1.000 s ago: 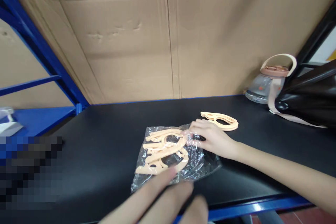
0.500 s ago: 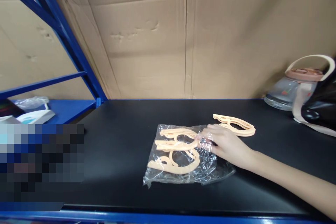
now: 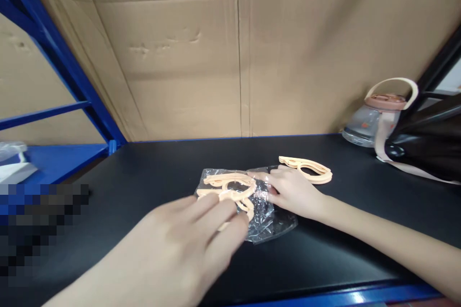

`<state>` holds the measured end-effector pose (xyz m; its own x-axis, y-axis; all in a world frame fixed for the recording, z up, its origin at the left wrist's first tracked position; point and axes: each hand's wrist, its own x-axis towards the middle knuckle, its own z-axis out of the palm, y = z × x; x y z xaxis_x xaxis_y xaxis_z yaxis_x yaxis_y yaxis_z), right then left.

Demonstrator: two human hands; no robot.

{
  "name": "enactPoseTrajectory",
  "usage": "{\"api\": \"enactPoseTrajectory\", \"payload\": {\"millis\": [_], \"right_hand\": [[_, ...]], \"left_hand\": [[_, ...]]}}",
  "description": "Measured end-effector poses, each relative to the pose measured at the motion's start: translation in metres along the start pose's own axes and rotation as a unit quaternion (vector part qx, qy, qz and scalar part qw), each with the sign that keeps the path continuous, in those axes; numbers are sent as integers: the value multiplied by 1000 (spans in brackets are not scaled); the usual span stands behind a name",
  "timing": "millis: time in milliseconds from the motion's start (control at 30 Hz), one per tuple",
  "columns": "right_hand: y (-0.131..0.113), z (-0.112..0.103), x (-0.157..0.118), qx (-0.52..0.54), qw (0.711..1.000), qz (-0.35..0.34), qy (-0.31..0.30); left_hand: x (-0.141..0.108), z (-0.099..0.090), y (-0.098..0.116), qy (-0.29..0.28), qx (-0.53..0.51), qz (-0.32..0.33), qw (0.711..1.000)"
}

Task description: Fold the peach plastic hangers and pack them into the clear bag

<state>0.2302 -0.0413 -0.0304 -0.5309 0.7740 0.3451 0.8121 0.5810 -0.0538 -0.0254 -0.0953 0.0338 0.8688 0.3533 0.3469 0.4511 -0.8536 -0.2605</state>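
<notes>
A clear plastic bag (image 3: 264,223) lies on the black tabletop with several cream folding hangers (image 3: 230,183) inside. My left hand (image 3: 187,240) reaches over the bag's near left part, its fingers bent down onto it and closed on it. Its thumb and fingertips are mostly hidden, and the hand covers much of the lowest hanger. At the bag's upper right, my right hand (image 3: 293,191) grips the crinkled plastic between thumb and fingers. Just behind that hand, outside the bag, rests a small stack of similar folding hangers (image 3: 311,170).
At the back right stands a clear water bottle (image 3: 372,122) with a pinkish lid and a strap trailing over the tabletop (image 3: 151,172). A cardboard wall (image 3: 180,72) closes off the back. Blue shelf framing (image 3: 68,57) rises on the left.
My left hand has come into view from the lower left and onto the bag. My right hand stays on the bag's upper right. The whole view has shifted somewhat to the right.
</notes>
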Motion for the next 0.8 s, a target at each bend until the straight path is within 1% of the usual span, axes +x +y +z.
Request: {"api": "enactPoseTrajectory", "payload": {"millis": [33,67,167,200,267,333,367,433,500,533,600,700,800], "right_hand": [[3,-4,-1,0,1000,17,-9],[6,-9,-2,1,999,35,-16],[23,-29,-5,-14,996,86,-17],[31,-37,-5,-23,995,100,-13],[50,-52,-7,-45,988,148,-7],[69,-63,-11,-43,983,175,-43],[77,-67,-14,-38,982,174,-62],[90,-70,-18,-16,975,177,-132],[95,-70,-22,2,960,203,-193],[95,-70,-22,10,953,216,-214],[92,-69,-22,31,946,223,-235],[89,-69,-21,52,951,200,-231],[89,-71,-22,41,963,181,-196]], "left_hand": [[14,-1,-7,-23,18,13,999],[27,1,-13,-34,37,22,998],[54,15,-31,-85,54,17,995],[61,21,-35,-89,47,19,995],[72,32,-40,-77,19,33,996],[83,41,-41,-60,-26,55,996],[88,45,-40,-56,-53,66,995],[96,53,-38,-55,-111,79,989],[101,59,-35,-61,-159,87,982],[101,62,-35,-63,-175,88,979],[99,65,-34,-63,-190,82,976],[91,62,-35,-53,-193,53,978],[80,54,-36,-46,-197,31,979]]}}
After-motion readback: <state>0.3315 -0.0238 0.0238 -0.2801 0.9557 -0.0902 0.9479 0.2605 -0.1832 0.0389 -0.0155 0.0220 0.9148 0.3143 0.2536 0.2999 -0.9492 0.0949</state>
